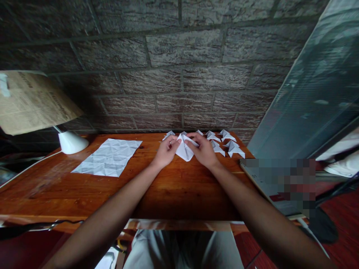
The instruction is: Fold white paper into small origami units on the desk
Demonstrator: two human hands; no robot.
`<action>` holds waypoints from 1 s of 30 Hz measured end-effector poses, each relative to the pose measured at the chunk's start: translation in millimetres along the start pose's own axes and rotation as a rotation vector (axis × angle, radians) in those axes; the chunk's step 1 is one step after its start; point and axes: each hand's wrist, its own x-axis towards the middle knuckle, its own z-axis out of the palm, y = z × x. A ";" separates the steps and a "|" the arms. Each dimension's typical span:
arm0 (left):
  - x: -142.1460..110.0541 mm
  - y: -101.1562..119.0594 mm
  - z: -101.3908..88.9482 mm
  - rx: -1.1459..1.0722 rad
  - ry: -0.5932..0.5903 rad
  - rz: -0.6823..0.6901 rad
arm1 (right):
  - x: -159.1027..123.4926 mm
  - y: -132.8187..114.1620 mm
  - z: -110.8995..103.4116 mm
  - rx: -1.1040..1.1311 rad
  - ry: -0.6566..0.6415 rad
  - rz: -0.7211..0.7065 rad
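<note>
Between my two hands is a piece of folded white paper (184, 151), its lower corner pointing toward me and a crease or opening down its middle. My left hand (166, 150) pinches its left edge between thumb and fingers. On the other side, my right hand (206, 150) grips the right edge, thumb on the front and fingers curled over the top. Several folded white paper pieces (235, 149) with raised points stand on the table just right of my right hand. Another folded piece (169, 134) shows partly behind my left hand.
A creased sheet of white paper (109, 157) lies flat on the wooden table (179, 194) at left. Beyond it stands a lamp (72, 143) with a brown paper shade (36, 101). A laptop-like flat device (266, 179), partly blurred out, is at the right edge. A brick wall (168, 78) rises behind.
</note>
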 end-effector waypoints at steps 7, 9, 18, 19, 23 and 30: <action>-0.8 0.8 1.1 -0.026 0.009 -0.032 | -0.5 -1.8 -1.5 0.008 -0.016 -0.019; -0.9 1.6 1.2 -0.032 0.014 -0.044 | -1.1 -5.6 -2.3 -0.011 -0.011 -0.025; -0.6 2.2 1.6 -0.011 0.055 -0.014 | -3.8 -13.2 0.6 -0.133 -0.051 -0.027; -0.8 1.4 1.7 -0.017 0.051 -0.027 | -3.9 -11.8 0.9 -0.149 -0.054 -0.019; -1.4 0.4 1.5 -0.038 0.008 -0.056 | -3.5 -6.4 0.0 -0.176 -0.076 0.026; 1.1 15.4 -6.6 0.004 -0.096 -0.077 | -3.3 -5.6 -2.0 -0.150 -0.097 0.011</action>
